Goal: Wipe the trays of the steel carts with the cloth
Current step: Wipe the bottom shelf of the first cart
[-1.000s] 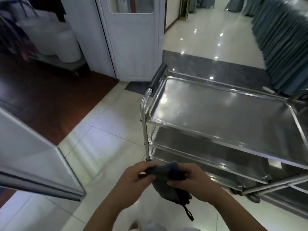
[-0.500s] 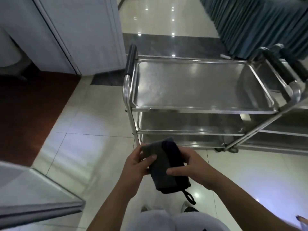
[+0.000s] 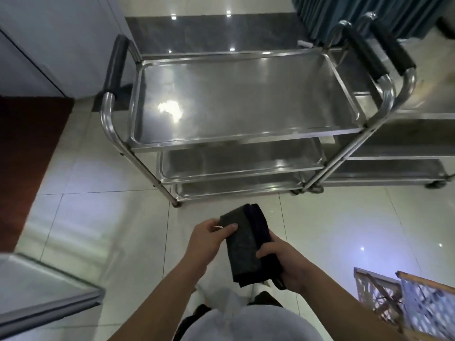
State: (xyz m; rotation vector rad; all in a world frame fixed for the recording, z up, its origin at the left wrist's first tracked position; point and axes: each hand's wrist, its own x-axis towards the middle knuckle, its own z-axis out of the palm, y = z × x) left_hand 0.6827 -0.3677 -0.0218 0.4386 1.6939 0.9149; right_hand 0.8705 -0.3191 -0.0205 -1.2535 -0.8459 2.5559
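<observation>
A: Where was the cloth (image 3: 247, 244)?
B: Folded, at 6 o'clock, below the steel cart (image 3: 236, 99) at 12; its 3 trays lay bare.
A: And the 2 hands?
B: The left hand (image 3: 206, 239) pinched its upper-left edge; the right hand (image 3: 283, 259) gripped its right side, thumb on top

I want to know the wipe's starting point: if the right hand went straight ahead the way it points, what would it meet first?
Probably the cart's lowest tray; depth is unclear. The right hand grips the cloth.
</observation>
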